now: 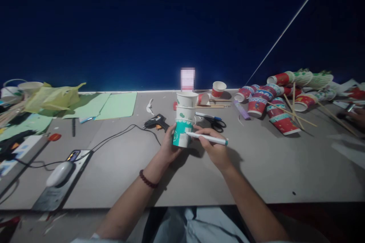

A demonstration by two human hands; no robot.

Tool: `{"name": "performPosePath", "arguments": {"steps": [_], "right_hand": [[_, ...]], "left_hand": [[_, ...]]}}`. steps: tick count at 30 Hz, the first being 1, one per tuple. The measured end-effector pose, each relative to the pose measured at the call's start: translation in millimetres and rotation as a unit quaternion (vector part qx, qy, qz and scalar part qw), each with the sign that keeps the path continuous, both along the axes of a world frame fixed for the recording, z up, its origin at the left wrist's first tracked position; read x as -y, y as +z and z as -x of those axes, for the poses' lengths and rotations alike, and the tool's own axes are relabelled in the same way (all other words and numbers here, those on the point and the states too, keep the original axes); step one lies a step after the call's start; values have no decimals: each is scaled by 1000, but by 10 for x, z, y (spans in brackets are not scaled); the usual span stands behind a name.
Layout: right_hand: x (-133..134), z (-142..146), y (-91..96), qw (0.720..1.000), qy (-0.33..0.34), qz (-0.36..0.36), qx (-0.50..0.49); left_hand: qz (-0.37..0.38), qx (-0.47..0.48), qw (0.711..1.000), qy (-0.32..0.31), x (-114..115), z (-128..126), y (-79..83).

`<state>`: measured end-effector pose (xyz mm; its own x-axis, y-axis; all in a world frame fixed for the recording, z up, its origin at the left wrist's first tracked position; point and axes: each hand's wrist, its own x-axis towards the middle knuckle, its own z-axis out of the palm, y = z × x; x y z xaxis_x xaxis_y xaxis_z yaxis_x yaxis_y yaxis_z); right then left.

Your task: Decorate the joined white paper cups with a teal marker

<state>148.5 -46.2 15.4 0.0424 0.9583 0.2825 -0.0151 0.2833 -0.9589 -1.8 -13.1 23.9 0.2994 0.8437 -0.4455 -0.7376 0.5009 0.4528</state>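
My left hand [169,146] is wrapped round the lower left side of a stack of paper cups [182,133], green at the bottom with white rims above. The stack is upright, a little over the table. My right hand [213,148] grips a white marker [209,138] with a green end, its tip at the front of the green cup. Just behind my left hand lies a black glue gun [156,122] with its cord. Scissors [218,123] and a blue-capped marker [208,116] lie behind my right hand.
Joined red and green paper cups [256,104] and wooden sticks [293,112] lie at the right, near another person's hand [357,115]. Green paper sheets [119,105], a yellow plastic bag [54,98], a power strip [23,155] and a phone [62,180] under a white mouse-like object occupy the left.
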Motion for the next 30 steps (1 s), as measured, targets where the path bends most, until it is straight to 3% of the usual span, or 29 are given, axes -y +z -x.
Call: {"name": "performPosePath", "arguments": {"steps": [9, 16, 23, 30], "right_hand": [[8, 28, -20, 998, -9, 30, -48], [4, -7, 25, 1000, 8, -8, 15], [6, 35, -16, 998, -10, 31, -58], [1, -5, 44, 1000, 0, -15, 5]], "left_hand": [[-10, -6, 1000, -7, 11, 10, -6], [-5, -5, 1000, 4, 0, 0, 5], [-3, 0, 1000, -9, 9, 3, 9], [-1, 2, 1000, -10, -2, 11, -7]]}}
